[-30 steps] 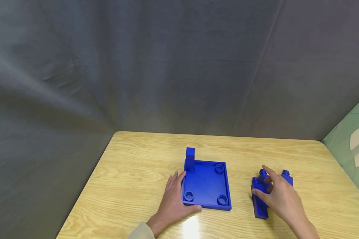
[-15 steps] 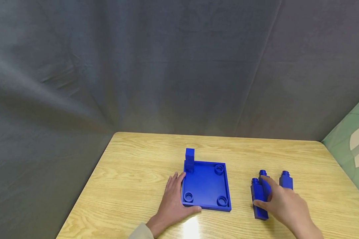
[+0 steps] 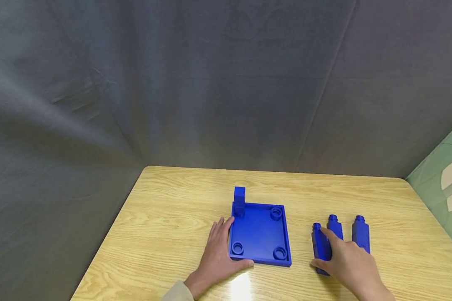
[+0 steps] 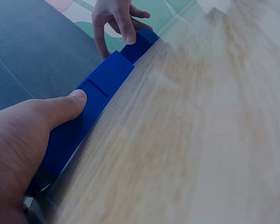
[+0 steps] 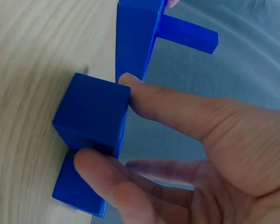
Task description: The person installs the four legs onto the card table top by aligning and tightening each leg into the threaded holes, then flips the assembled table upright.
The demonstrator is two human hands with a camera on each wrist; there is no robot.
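A square blue toy tabletop (image 3: 259, 234) lies with its rim and round corner sockets facing up. One blue leg (image 3: 239, 201) stands upright in its far left corner. My left hand (image 3: 219, 255) spans the near left corner, fingers straight along the left side; its thumb presses the front wall (image 4: 100, 84). To the right, my right hand (image 3: 348, 261) pinches a lying blue leg (image 3: 321, 244) between thumb and fingers; the leg's threaded end points away from me. In the right wrist view the square end of this leg (image 5: 91, 112) sits between thumb and forefinger.
Two more blue legs lie on the wooden table (image 3: 180, 209): the middle leg (image 3: 335, 226), partly behind my right hand, and the far right leg (image 3: 361, 234). A grey curtain (image 3: 226, 92) hangs behind the table, and a green patterned surface (image 3: 451, 179) is at far right.
My right hand has closed in on the leftmost leg, which has shifted and turned slightly left, away from the middle leg. The left hand and tabletop have stayed put.
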